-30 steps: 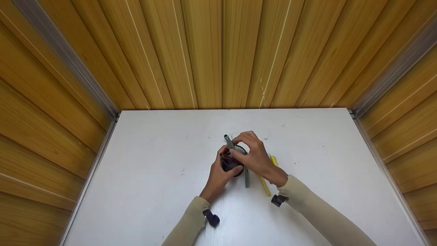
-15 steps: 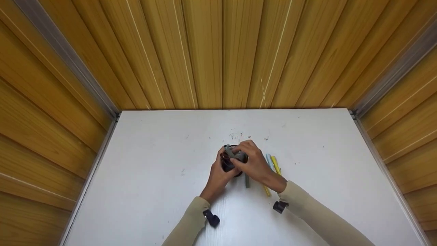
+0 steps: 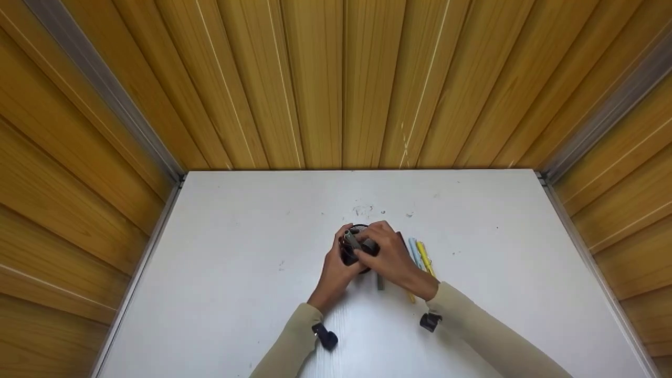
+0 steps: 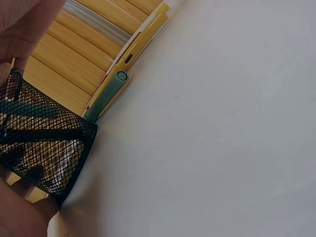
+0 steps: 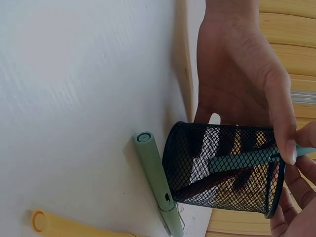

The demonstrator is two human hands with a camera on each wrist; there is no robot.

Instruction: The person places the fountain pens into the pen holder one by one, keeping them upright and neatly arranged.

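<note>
Standing mid-tabletop (image 3: 236, 273), the black mesh pen cup (image 5: 222, 165) is wrapped by the left hand (image 3: 336, 268), its grip curled round the wall. The right hand (image 3: 391, 257) pinches a grey-green pen (image 5: 242, 160) leaning inside the cup. A green pen (image 5: 155, 175) and a yellow pen (image 5: 64, 226) lie just beside the cup.

Three views: one high overhead, two close at table level.

Head camera looks steeply down at the white table (image 3: 236, 294) and the wood-panelled wall behind, both forearms reaching in from below. Left wrist camera sits low, close beside the black mesh cup (image 4: 42, 148), rolled sideways. Right wrist camera is equally near, rolled, seeing the cup (image 5: 222, 168) from the opposite side. All three share the cup and the green pen (image 5: 158, 182) lying beside it.
</note>
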